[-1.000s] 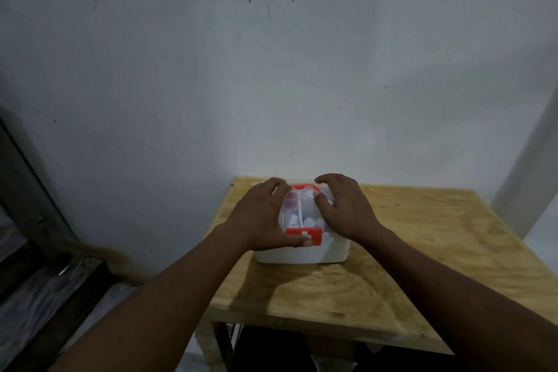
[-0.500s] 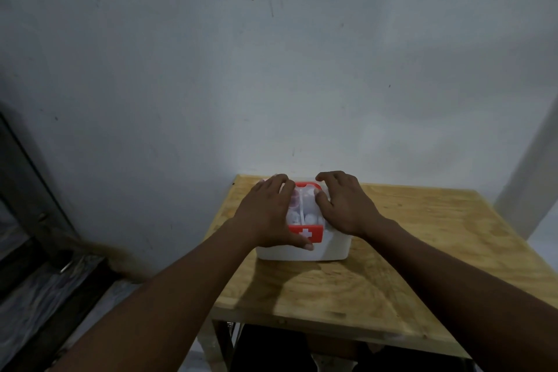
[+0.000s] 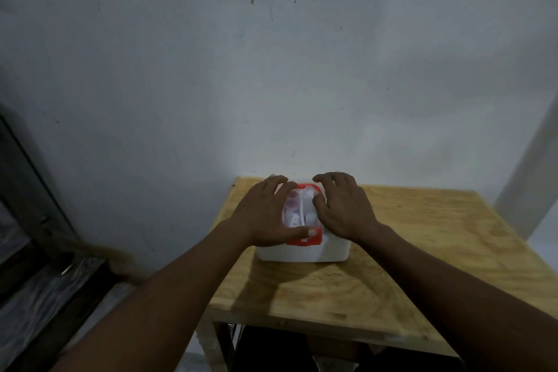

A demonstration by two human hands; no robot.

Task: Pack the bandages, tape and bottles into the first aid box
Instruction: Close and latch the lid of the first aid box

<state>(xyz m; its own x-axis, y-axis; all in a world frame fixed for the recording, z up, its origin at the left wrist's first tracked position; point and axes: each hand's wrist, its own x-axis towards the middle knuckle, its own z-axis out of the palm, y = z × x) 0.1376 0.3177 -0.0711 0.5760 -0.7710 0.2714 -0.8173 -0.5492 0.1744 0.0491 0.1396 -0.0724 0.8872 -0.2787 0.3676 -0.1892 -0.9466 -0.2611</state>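
Observation:
A white first aid box (image 3: 302, 253) stands on the wooden table (image 3: 422, 251) near its back left corner. Its see-through lid (image 3: 297, 208) with red trim is down, and white bottle caps and reddish shapes show through it. My left hand (image 3: 262, 214) lies over the lid's left half, with the thumb on the red cross latch (image 3: 305, 241) and the fingers reaching the back edge. My right hand (image 3: 344, 211) covers the right half, fingers apart and arched. No loose bandages, tape or bottles are visible outside the box.
A pale stained wall (image 3: 271, 84) rises directly behind the table. A dark frame (image 3: 24, 190) stands at the far left beside lower ground. The table's front edge (image 3: 317, 320) is close to me.
Both hands stay on the lid. My left thumb has slid along the red latch, and my right fingers have lifted into an arch.

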